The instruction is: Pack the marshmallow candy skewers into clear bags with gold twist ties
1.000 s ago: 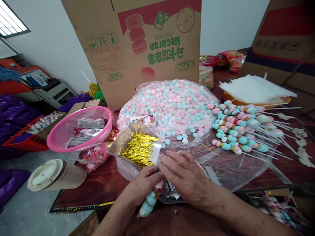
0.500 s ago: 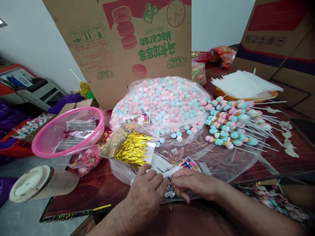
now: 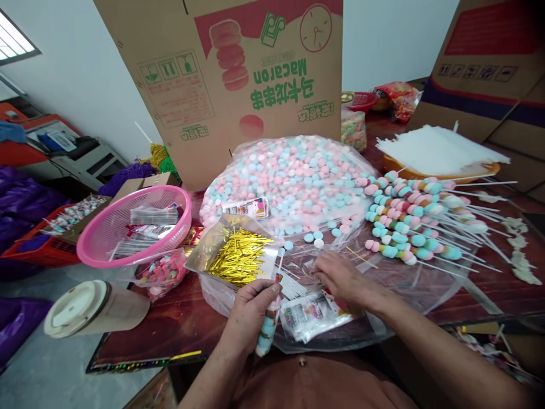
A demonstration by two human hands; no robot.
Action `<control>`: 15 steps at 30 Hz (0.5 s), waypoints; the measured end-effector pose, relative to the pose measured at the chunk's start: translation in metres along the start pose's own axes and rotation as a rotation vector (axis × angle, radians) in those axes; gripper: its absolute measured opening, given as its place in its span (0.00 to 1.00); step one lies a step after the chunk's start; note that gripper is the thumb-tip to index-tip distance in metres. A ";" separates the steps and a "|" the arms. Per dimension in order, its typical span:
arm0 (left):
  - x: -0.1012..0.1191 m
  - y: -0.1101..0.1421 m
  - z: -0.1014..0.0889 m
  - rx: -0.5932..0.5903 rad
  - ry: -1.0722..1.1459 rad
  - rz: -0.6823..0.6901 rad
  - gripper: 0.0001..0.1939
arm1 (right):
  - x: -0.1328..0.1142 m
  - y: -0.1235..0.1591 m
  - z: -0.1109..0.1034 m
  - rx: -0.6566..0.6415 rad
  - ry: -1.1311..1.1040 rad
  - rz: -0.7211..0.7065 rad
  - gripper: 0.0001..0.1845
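My left hand (image 3: 252,307) is closed around a marshmallow skewer (image 3: 267,328) in a clear printed wrapper. Its pale blue and pink end points down towards me, and its white stick rises above my thumb. My right hand (image 3: 340,279) is over the clear plastic sheet, fingers curled together; what they hold, if anything, is hidden. Just below it lies a stack of printed clear wrappers (image 3: 310,313). Loose white sticks (image 3: 292,286) lie between my hands. Gold twist ties (image 3: 240,255) fill an open bag beyond my left hand.
A big clear bag of pink and blue marshmallows (image 3: 293,176) lies ahead, before a tall cardboard box (image 3: 170,102). Unwrapped marshmallow skewers (image 3: 409,221) are piled at right. At left stand a pink basket (image 3: 91,244) with packets and a lidded cup (image 3: 110,309) near the table edge.
My hands were close together over the wrappers and are now apart. The wrapped skewer now shows upright in my left hand; my right hand has moved away and forward. The view has shifted slightly left.
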State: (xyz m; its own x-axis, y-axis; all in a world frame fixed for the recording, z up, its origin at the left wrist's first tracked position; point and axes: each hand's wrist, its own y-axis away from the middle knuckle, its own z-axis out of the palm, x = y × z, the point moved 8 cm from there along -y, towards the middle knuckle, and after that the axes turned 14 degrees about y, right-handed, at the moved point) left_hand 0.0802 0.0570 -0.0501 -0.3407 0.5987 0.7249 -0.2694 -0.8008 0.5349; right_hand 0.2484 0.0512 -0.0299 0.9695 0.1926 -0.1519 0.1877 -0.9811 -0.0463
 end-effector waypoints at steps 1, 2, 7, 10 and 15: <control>-0.002 0.000 0.003 -0.017 0.025 -0.019 0.11 | -0.001 0.003 -0.012 0.026 -0.111 0.016 0.08; -0.004 -0.001 0.007 -0.033 0.049 -0.038 0.11 | -0.004 0.006 -0.022 0.043 -0.252 0.023 0.08; -0.009 -0.003 0.012 -0.031 0.109 -0.073 0.12 | -0.012 0.015 -0.036 0.146 -0.497 0.051 0.09; -0.006 -0.003 0.006 -0.017 0.114 -0.045 0.12 | 0.000 0.009 -0.018 0.160 -0.203 0.068 0.09; -0.006 0.000 -0.003 -0.009 0.042 -0.020 0.11 | 0.019 0.014 -0.006 -0.029 -0.084 0.031 0.10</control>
State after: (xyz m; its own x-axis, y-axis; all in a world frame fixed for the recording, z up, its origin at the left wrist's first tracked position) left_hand 0.0794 0.0538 -0.0561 -0.3728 0.6146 0.6951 -0.2842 -0.7888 0.5450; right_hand 0.2703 0.0411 -0.0270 0.9585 0.1612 -0.2354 0.1630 -0.9866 -0.0118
